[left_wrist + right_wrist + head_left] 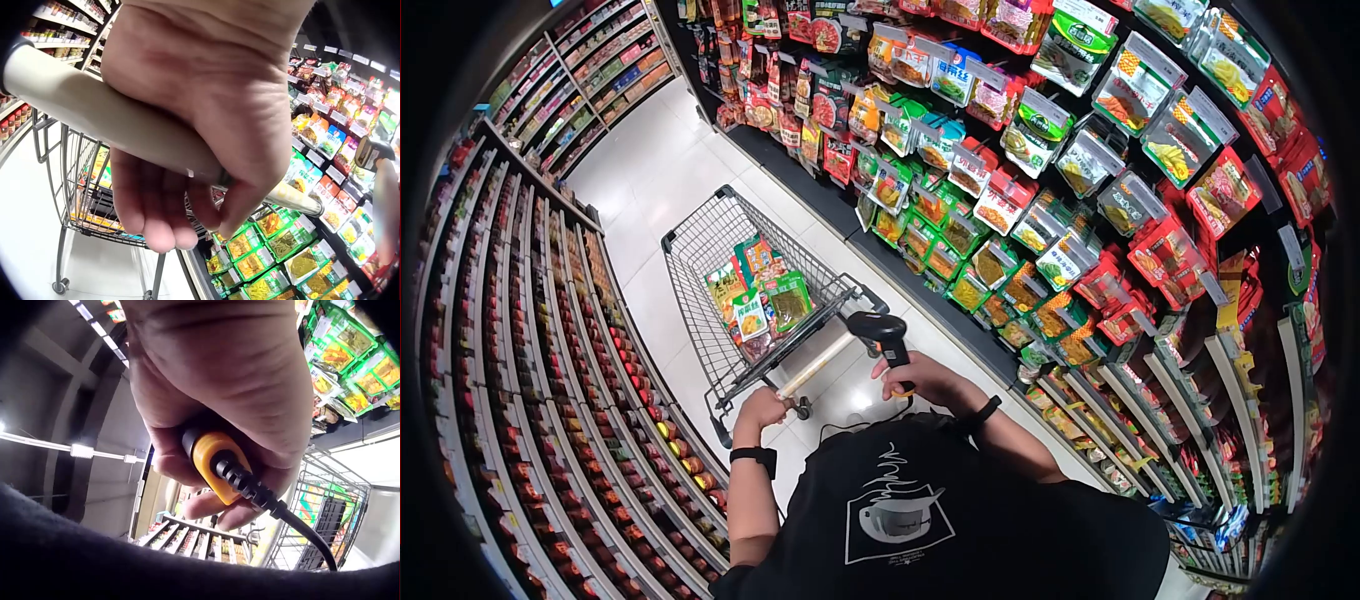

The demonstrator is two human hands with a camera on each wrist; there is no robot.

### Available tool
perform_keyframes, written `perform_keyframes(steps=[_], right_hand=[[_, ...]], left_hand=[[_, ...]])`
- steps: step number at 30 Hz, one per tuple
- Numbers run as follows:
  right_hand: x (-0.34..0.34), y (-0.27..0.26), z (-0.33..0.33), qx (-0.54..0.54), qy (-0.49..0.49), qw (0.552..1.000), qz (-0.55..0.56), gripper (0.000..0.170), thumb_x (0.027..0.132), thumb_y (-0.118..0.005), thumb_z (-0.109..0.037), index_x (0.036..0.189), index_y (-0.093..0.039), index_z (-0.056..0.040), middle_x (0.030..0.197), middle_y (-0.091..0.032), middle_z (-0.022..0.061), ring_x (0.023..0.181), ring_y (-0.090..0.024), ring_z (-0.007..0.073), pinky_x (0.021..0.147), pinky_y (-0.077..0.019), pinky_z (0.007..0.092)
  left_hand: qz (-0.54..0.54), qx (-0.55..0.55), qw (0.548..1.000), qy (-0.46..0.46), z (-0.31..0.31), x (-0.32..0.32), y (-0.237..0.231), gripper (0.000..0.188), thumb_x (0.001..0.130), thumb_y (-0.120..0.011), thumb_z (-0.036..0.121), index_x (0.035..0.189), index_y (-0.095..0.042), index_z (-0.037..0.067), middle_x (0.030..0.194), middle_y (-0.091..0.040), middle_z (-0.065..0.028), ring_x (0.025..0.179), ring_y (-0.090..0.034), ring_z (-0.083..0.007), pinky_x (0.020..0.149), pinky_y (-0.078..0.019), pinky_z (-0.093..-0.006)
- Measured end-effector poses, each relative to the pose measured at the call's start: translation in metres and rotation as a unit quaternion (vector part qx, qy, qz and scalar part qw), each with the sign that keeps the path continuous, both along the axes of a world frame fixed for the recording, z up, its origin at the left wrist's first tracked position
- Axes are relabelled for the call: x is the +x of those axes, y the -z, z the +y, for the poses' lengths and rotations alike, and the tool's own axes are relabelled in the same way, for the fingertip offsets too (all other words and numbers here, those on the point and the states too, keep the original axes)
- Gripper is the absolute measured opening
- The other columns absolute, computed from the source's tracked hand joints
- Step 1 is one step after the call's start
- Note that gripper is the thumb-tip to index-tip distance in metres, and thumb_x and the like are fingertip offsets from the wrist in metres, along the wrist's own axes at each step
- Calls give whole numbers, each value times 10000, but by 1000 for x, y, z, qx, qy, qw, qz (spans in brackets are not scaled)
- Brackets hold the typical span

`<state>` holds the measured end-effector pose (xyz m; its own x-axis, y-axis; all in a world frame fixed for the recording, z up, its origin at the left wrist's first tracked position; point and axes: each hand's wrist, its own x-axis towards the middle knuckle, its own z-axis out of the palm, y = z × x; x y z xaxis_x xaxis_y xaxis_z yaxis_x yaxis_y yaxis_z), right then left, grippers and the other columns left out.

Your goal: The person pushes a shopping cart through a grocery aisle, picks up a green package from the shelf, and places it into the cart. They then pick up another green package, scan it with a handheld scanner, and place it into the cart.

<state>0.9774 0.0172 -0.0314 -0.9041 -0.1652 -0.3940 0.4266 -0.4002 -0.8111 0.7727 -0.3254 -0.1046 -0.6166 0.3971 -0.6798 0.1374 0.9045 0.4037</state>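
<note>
My left hand (763,407) grips the pale handle bar (825,362) of a wire shopping cart (668,240); in the left wrist view its fingers curl around the bar (81,103). Raised beside the bar's right end, my right hand (922,382) holds a black handheld barcode scanner (880,328) by its grip. The right wrist view shows the scanner's orange grip end (211,456), with a coiled black cord (306,531) running from it. Several food packets lie in the cart, among them a white-and-green one (750,318) and a green one (792,302).
Hanging packets (1000,200) in several rows line the shelf wall on the right. Shelves of jars (550,400) curve along the left side. White floor tiles (635,165) run between them, and more shelves (605,70) stand at the far end.
</note>
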Motion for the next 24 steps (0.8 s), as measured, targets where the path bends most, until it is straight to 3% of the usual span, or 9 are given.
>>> perform_keyframes(steps=[6, 9, 12, 18, 19, 23, 24], right_hand=[[14, -8, -10, 4, 60, 998, -20, 329, 944, -720, -213, 1215, -700, -26, 723, -581, -6, 838, -732, 195, 783, -490, 297], [19, -16, -14, -8, 79, 996, -35, 287, 938, -702, -138, 1200, -698, -21, 747, -635, 29, 809, -722, 168, 698, -438, 270], [24, -17, -14, -9, 100, 994, -46, 267, 932, -696, -105, 1183, -702, -15, 752, -651, 43, 785, -706, 160, 677, -431, 267], [23, 0, -4, -9, 116, 992, -48, 237, 955, -691, -154, 1165, -724, -49, 848, -741, 85, 809, -740, 163, 674, -454, 261], [20, 1, -4, -10, 120, 991, -53, 234, 956, -689, -153, 1162, -726, -49, 848, -742, 86, 809, -740, 165, 672, -454, 263], [9, -3, -7, -26, 106, 993, -46, 229, 958, -679, -143, 1160, -727, -46, 821, -722, 71, 794, -732, 176, 676, -452, 272], [9, -2, -9, -25, 99, 994, -49, 229, 960, -678, -142, 1162, -725, -44, 812, -713, 65, 793, -731, 179, 677, -453, 273]], left_hand=[[-49, 45, 998, 5, -10, 2, 11, 418, 972, -796, 391, 814, -792, 4, 723, -769, -83, 643, -749, -170, 646, -597, -330], [-46, 42, 998, 27, -11, 3, 13, 375, 979, -785, 374, 872, -804, 15, 754, -779, -70, 676, -757, -162, 634, -595, -326], [-61, 62, 996, 14, -15, 2, 26, 448, 955, -791, 466, 793, -799, 49, 708, -765, -69, 647, -741, -194, 682, -581, -361], [-41, 55, 998, 8, -13, 4, 17, 423, 956, -789, 457, 840, -813, 51, 732, -774, -73, 663, -745, -202, 703, -585, -367], [-20, 37, 999, 20, -10, 7, 6, 452, 946, -776, 495, 899, -828, 49, 805, -798, -135, 769, -782, -289, 775, -602, -420], [28, 16, 997, 66, -16, 3, 24, 547, 920, -727, 599, 1007, -839, 71, 991, -796, -245, 991, -763, -441, 910, -599, -517], [53, 6, 995, 89, -16, 3, 22, 538, 918, -726, 603, 1029, -844, 91, 1013, -801, -233, 999, -766, -430, 917, -604, -518]])
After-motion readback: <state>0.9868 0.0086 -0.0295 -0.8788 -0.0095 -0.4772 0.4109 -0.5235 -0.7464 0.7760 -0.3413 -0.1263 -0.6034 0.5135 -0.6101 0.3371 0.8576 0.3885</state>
